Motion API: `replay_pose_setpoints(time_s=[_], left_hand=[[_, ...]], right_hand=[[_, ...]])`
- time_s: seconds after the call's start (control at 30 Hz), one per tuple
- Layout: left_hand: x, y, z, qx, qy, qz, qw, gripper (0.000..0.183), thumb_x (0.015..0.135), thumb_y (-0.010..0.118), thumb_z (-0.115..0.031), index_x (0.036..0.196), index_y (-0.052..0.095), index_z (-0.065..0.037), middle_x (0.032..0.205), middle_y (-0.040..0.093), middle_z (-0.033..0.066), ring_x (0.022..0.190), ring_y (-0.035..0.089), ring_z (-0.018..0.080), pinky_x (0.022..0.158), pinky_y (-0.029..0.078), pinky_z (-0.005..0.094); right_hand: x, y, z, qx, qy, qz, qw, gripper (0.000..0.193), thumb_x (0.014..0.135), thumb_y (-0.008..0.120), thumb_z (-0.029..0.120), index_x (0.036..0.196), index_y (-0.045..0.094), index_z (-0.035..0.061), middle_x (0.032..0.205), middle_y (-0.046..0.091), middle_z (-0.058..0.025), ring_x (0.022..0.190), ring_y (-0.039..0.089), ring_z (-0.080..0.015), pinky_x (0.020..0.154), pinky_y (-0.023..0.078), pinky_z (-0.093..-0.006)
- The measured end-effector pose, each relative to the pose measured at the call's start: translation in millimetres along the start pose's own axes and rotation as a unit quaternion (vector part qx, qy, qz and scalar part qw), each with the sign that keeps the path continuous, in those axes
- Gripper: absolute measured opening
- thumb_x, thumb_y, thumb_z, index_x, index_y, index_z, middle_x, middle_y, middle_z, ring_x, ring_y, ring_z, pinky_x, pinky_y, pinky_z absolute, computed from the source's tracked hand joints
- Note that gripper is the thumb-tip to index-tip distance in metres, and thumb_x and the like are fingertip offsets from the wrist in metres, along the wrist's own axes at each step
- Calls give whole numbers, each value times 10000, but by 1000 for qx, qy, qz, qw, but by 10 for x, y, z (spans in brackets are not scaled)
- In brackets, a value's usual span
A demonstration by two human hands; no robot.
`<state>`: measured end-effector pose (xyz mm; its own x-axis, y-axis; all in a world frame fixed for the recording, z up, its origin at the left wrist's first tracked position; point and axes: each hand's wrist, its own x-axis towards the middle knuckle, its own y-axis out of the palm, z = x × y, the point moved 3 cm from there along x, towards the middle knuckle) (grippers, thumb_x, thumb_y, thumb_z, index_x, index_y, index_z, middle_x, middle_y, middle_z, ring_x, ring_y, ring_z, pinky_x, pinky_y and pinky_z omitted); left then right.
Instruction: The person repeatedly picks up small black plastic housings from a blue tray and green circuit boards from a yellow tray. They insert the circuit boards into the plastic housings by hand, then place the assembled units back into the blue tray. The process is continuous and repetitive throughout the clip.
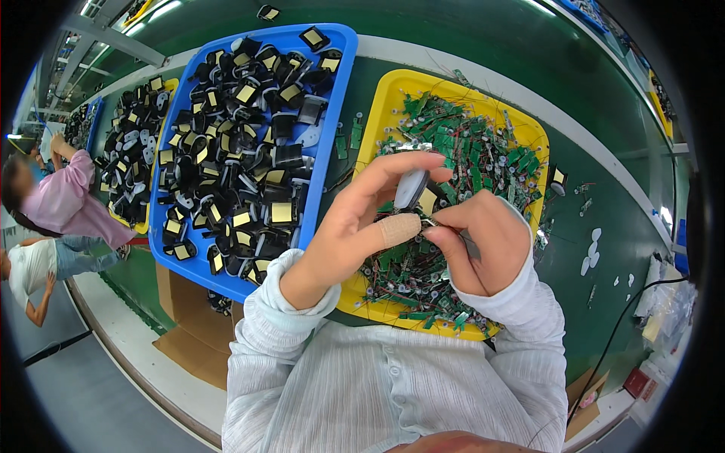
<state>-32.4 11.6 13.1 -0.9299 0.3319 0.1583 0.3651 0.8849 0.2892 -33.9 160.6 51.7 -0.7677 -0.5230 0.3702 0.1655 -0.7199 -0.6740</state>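
Black casing point(410, 190) with a grey face sits mid-frame, held between the left hand's point(361, 219) thumb and fingers. The right hand point(483, 240) pinches close beside its lower end, on what I can't tell. Below lies a yellow tray point(384, 106) of circuit boards point(476, 162); a blue tray point(340, 90) stands upper left.

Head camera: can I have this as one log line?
left hand: holds black part; right hand: fingertips at its edge; below: yellow tray, green boards; beside: blue tray
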Motion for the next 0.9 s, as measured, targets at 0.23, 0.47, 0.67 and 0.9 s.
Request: replay_pose_setpoints(time_s=[0.23,0.47,0.67,0.9], left_hand=[[-14,36,13,23,-1,-4,1000,568,698,506,-30,1251,374,-19,1169,472,149,1148,426,245,989,306,369],[-39,36,-65,146,19,-24,989,560,698,569,-33,1235,412,-8,1155,496,142,1091,473,229,938,353,339],[-33,-33,-120,374,111,-51,919,450,652,662,-118,1082,576,-15,934,609,122,852,575,219,784,445,331],[76,-540,-131,697,122,-218,672,429,700,672,-264,1029,523,-33,1054,553,115,1064,436,344,849,379,430]], right_hand=[[-23,35,-5,-13,-5,-16,1000,142,703,669,50,791,560,24,663,509,-89,538,503,-225,474,387,-305],[-13,-2,-44,38,36,27,998,107,726,630,11,792,546,-2,689,507,-91,581,528,-176,519,438,-259],[-52,42,-223,361,222,84,902,102,748,602,23,824,538,-4,757,536,-46,644,562,-103,562,482,-240],[459,-533,-745,105,118,60,986,79,749,615,74,798,566,35,699,558,-19,648,513,-95,581,419,-233]])
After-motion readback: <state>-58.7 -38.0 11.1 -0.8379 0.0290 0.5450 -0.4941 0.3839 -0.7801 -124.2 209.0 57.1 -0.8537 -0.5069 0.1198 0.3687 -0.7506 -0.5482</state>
